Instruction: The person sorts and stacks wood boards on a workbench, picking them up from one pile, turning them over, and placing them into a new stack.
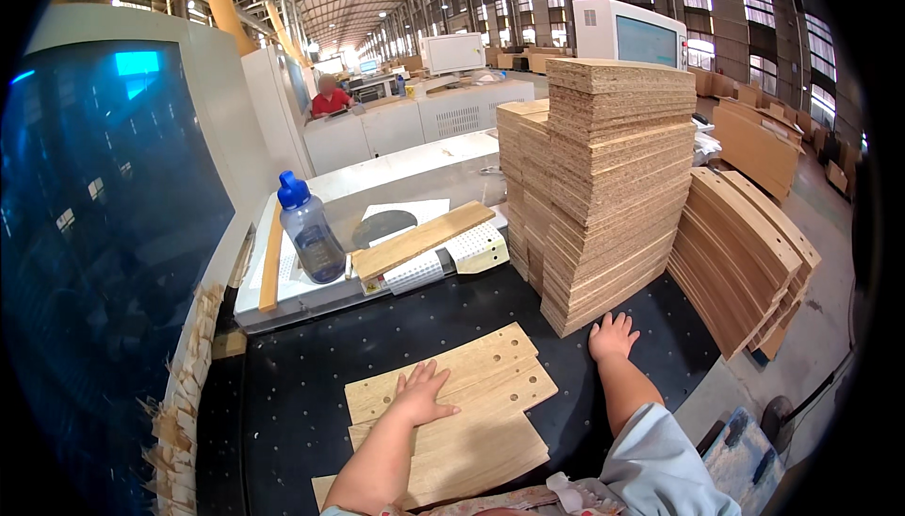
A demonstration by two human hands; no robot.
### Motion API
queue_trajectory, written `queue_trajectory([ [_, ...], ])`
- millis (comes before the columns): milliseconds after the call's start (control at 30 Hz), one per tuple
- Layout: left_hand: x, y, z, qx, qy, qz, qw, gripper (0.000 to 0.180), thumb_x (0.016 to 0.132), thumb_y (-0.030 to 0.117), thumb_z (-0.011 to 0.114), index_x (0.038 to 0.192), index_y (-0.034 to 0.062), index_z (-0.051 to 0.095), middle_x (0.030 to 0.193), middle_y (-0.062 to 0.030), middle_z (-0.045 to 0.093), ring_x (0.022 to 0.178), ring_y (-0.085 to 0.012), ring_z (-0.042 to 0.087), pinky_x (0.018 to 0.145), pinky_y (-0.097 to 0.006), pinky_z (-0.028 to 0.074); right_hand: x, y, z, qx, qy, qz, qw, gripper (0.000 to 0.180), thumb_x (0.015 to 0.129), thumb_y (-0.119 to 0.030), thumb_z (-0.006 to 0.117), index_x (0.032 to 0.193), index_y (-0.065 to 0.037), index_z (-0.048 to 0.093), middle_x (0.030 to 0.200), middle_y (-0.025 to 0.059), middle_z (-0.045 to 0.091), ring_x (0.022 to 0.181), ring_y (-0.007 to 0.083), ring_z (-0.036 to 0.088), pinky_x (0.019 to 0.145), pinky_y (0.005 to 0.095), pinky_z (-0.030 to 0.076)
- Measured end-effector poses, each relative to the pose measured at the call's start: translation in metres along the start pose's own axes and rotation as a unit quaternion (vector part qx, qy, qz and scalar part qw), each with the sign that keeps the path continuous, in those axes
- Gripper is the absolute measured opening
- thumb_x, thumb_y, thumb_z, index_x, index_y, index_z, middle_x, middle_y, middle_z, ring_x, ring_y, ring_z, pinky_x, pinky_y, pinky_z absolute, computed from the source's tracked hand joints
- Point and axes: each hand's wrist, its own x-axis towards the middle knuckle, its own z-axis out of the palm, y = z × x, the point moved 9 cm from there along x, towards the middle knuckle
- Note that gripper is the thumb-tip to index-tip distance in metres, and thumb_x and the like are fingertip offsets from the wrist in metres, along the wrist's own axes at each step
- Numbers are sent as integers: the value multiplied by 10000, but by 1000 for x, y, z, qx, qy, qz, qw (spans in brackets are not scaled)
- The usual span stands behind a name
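Flat boards: some light brown wood boards (485, 426) lie on the black table (283, 375) in front of the person, one partly over another, with round holes near the right ends
Left hand: the left hand (422, 398) lies on top of the boards, fingers spread wide, not closed around anything; the boards are under it and stick out to its right
Right hand: the right hand (611, 337) is spread too and holds nothing; it is just beside the bottom of the tall stack (617, 186), but one cannot tell if they touch; the flat boards are to its left, apart from it
Tall stack: many boards piled high on the table, past the right hand
Leaning boards: more boards (735, 252) tilt in a row right of the stack
Back of the table: a blue bottle (313, 233) stands upright near a thin wood strip (424, 240)
Far away: a person in red (330, 101) is behind white machines (405, 125)
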Motion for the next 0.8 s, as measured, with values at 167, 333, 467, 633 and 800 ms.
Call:
queue_trajectory([
  [167, -1, 1, -1, -4, 0, 2, 1000, 871, 678, 516, 678, 1392, 181, 309, 1487, -141, 125, 1384, -287, 49, 1088, -493, 33, -3, -2, -4, 10, -7, -1, 1000, 504, 877, -344, 443, 1310, -90, 399, 1400, 156, 301, 1326, 318, 216, 1040, 568, 185],
  [333, 0, 0, -1, 1, -2, -1, 1000, 870, 675, 507, 684, 1391, 181, 311, 1486, -143, 127, 1383, -294, 49, 1089, -491, 31, -4, -2, -3, 12, -12, -1, 1000, 513, 878, -344, 439, 1321, -91, 391, 1402, 157, 299, 1329, 320, 208, 1048, 566, 167],
  [467, 0, -1, -1, -8, 2, 0, 1000, 869, 673, 499, 689, 1389, 179, 315, 1485, -146, 127, 1383, -295, 50, 1090, -490, 32, -2, -2, -2, 9, -16, 3, 1000, 511, 880, -345, 437, 1320, -90, 390, 1403, 156, 298, 1330, 318, 207, 1046, 567, 172],
  [633, 0, 1, -1, -6, 0, 1, 1000, 872, 672, 495, 691, 1390, 176, 313, 1485, -147, 127, 1383, -292, 50, 1090, -486, 27, -3, -1, -3, 9, -14, 3, 1000, 510, 882, -344, 432, 1322, -89, 388, 1407, 154, 293, 1332, 315, 203, 1047, 565, 173],
  [800, 0, 0, -1, -10, -1, 0, 1000, 875, 672, 494, 691, 1392, 176, 309, 1485, -148, 127, 1383, -293, 48, 1090, -486, 22, -4, -3, -5, 4, -21, 4, 1000, 512, 883, -347, 429, 1324, -89, 385, 1412, 154, 284, 1333, 315, 200, 1049, 561, 171],
])
